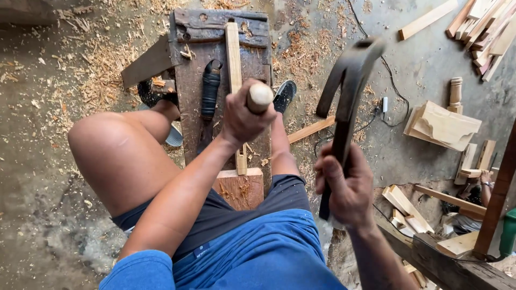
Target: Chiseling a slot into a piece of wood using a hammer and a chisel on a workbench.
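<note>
Two hands at a low wooden worktop: chisel gripped in the left, claw hammer raised in the right.

The left hand (242, 115) is clamped around a chisel handle (260, 96), its rounded wooden end protruding above the fist. Directly beneath this hand a pale wooden strip (234, 59) lies lengthwise on the dark worktop (191, 86). Just to the left of the left hand, a black-handled tool (210, 88) rests on the worktop beside the strip. The right hand (348, 188) is closed around the shaft of a claw hammer (349, 80), held up to the right of the left hand, the two well apart. Wood offcuts (443, 126) lie on the floor beyond the right hand.
</note>
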